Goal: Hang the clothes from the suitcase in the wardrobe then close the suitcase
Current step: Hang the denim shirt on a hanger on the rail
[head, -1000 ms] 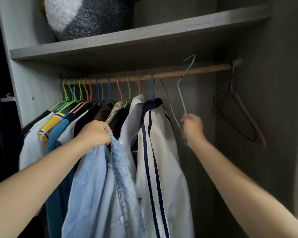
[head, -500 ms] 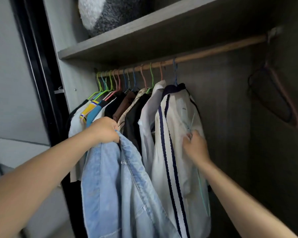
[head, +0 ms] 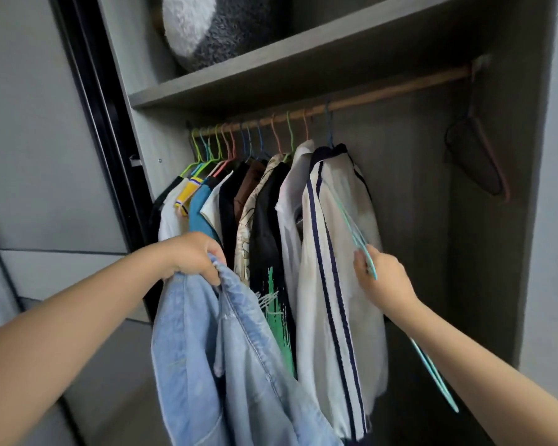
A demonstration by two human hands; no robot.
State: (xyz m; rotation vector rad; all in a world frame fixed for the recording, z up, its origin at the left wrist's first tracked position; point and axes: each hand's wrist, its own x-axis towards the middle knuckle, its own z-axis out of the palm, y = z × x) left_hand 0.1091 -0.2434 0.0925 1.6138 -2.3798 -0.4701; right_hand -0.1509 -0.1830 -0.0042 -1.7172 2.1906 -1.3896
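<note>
Denim shirt (head: 207, 349), pale blue, bunched at top in left hand (head: 192, 257), fingers curled round fabric; rest hangs below, in front of clothes on wardrobe rail (head: 384, 93). Right hand (head: 382, 280) pinches teal wire hanger (head: 356, 233), beside white jacket with navy stripes (head: 339, 284). No readable writing; green print on black shirt (head: 273, 252) illegible.

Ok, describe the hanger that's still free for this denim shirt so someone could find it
Look below the wooden rail, right of the hanging white jacket with navy stripes. The right hand grips a thin teal wire hanger. Unlike the others, it is off the rail and carries no garment.
</note>
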